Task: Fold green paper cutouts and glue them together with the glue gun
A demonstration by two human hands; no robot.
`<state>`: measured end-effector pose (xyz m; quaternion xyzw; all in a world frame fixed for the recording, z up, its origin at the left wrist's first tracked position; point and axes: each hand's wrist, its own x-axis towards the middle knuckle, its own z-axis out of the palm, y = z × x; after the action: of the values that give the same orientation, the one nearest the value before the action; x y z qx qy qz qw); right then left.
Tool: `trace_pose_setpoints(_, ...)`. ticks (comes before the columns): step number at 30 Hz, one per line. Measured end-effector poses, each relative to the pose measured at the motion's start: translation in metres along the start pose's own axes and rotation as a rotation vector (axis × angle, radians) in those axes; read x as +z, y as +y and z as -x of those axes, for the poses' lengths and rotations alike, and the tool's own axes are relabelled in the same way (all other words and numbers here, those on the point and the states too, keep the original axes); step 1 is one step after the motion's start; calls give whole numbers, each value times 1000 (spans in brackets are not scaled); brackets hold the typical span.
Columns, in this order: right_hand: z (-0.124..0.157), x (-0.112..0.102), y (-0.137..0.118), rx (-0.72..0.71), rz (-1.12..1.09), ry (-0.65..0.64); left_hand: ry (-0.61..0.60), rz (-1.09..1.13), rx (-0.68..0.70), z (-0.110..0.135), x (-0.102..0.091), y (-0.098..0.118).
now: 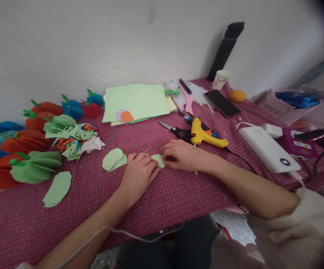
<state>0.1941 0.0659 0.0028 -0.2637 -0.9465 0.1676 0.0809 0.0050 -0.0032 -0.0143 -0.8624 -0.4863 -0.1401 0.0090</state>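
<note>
Both my hands rest on the red checked tablecloth [162,201] and meet over a small light green paper piece [159,160]. My left hand [138,175] has its fingers curled onto the left end of that piece. My right hand [182,156] pinches its right end with closed fingers. Just left of my left hand lies a folded light green paper cutout [113,159]. A larger green oval cutout [57,188] lies further left, flat on the cloth.
Paper fruit shapes in orange, blue and green [24,145] crowd the left edge. A stack of coloured paper sheets [135,101] lies at the back. Scissors [176,130], a yellow glue gun [205,136], a phone [222,103], a white power bank [265,147] and a paper cup [220,79] sit to the right.
</note>
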Motion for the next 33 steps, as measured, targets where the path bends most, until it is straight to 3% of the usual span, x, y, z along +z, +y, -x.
trace_pose_setpoints(6, 0, -4, 0, -21, -17, -11, -5, 2, -4, -1, -2, 1)
trace_pose_setpoints(12, 7, -16, 0, -177, -11, -1, -13, 12, -22, -1, -4, 3)
trace_pose_setpoints(19, 6, -7, 0, -267, 103, 17, -17, 0, -13, 0, -3, 4)
trace_pose_setpoints(26, 1, -2, -1, -269, 108, 5, -36, -5, -16, 1, -3, 3)
trace_pose_setpoints(33, -4, 1, 0, -223, -33, 21, -24, 9, -10, 0, -5, 5)
